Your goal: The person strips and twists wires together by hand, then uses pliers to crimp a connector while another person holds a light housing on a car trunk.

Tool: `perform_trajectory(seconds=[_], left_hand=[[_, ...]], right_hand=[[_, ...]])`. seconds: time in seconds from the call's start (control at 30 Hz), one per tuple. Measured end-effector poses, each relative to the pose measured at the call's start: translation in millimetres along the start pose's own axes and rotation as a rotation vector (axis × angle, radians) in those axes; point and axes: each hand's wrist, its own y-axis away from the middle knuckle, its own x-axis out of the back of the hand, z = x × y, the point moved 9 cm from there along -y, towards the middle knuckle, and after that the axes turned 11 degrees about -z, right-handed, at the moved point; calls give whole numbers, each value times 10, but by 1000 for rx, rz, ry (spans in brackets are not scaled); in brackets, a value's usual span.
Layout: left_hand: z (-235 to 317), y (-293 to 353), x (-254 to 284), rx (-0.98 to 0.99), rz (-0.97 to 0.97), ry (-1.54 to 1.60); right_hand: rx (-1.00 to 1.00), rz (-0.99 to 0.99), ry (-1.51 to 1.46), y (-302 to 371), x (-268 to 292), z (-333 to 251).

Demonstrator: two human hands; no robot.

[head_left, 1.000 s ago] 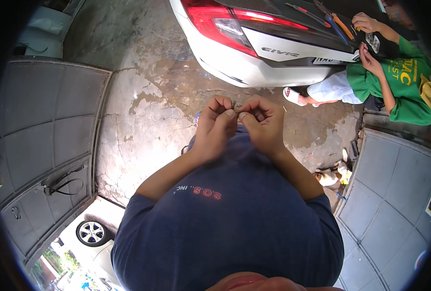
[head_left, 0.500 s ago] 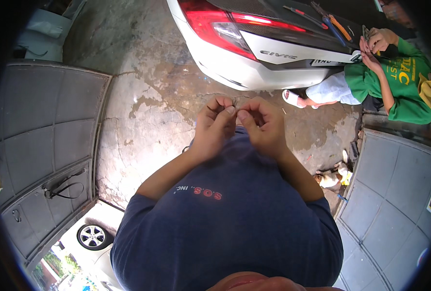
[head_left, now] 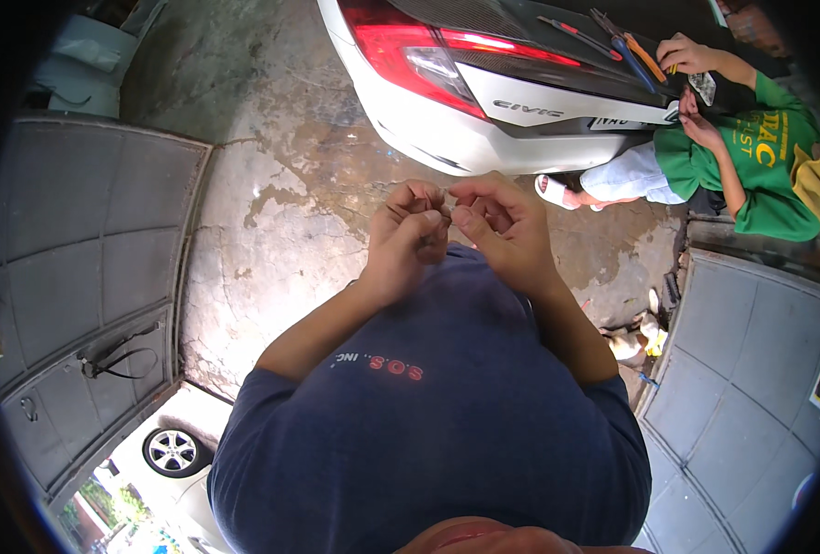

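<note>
My left hand (head_left: 401, 238) and my right hand (head_left: 507, 233) meet in front of my chest, fingertips almost touching. The fingers of my left hand are curled, with the thumb pressed to the index finger in a pinch. On the right, thumb and bent index finger close around a tiny spot beside the left fingertips. Whatever lies between them is too small to name. Below both hands is the front of my dark blue shirt (head_left: 447, 406).
A white car (head_left: 530, 148) stands ahead; on its dark trunk lie a screwdriver (head_left: 580, 39) and pliers with blue (head_left: 633, 63) and orange (head_left: 645, 58) handles. A person in a green top (head_left: 779, 171) works at the right. Grey metal gates (head_left: 105, 268) flank me; an animal (head_left: 627, 343) lies right.
My right hand's fingers have shifted and parted slightly from the left thumb. The other person's upper hand has moved left over the trunk, apart from their lower hand.
</note>
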Motion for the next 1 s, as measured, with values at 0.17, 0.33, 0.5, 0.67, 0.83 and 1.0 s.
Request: perform_trajectory(seconds=[0.17, 0.33, 0.5, 0.67, 0.83, 1.0], left_hand=[[8, 7, -31, 1, 1, -92], [20, 19, -49, -39, 7, -99], [31, 7, -36, -61, 67, -46], [-8, -3, -12, -41, 102, 17], [-32, -37, 8, 23, 102, 35], [-34, -56, -62, 43, 38, 66]], right_hand=[[-13, -22, -161, -76, -102, -48], [-24, -31, -233, -80, -128, -69], [18, 53, -177, -53, -144, -25], [19, 143, -182, 68, -154, 137], [360, 109, 521, 121, 86, -329], [668, -139, 892, 63, -114, -646]])
